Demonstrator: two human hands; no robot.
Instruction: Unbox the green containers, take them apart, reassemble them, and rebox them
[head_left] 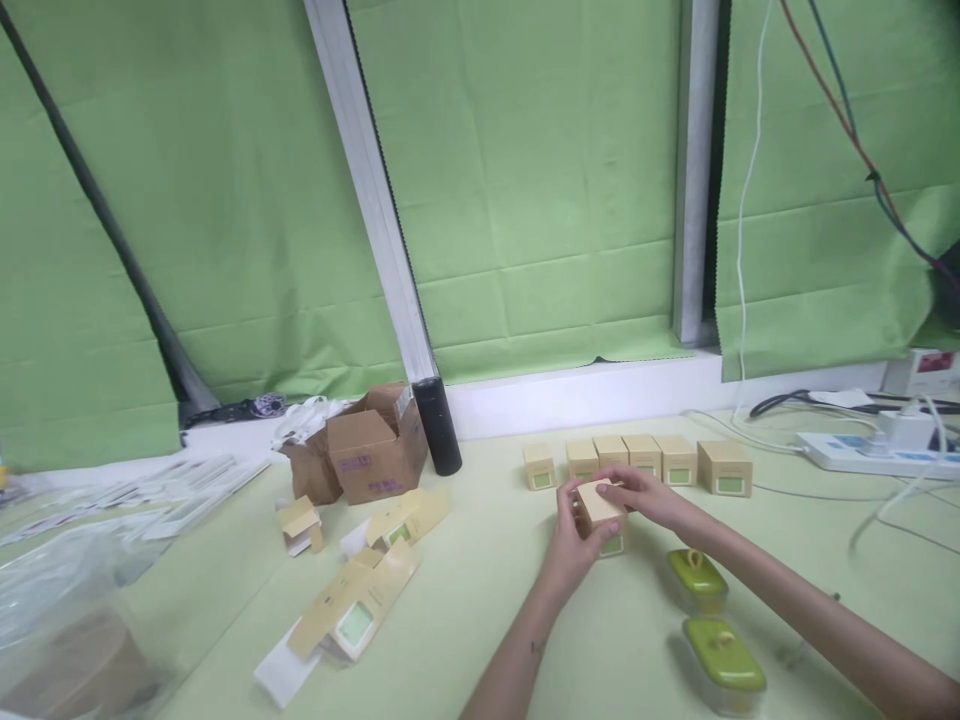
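Observation:
Between my two hands is a small tan cardboard box with a green label window on its front. The fingers of my left hand wrap its left side and front. My right hand presses on its top and right side. Just behind stand several similar tan boxes in a row. Two clear containers with green lids sit near my right forearm. To the left lie unfolded flat tan cartons and one partly folded box.
A brown cardboard box and a black cylinder stand at the back left. A white power strip with cables lies at the back right. Plastic bagging covers the front left, with white sheets behind it.

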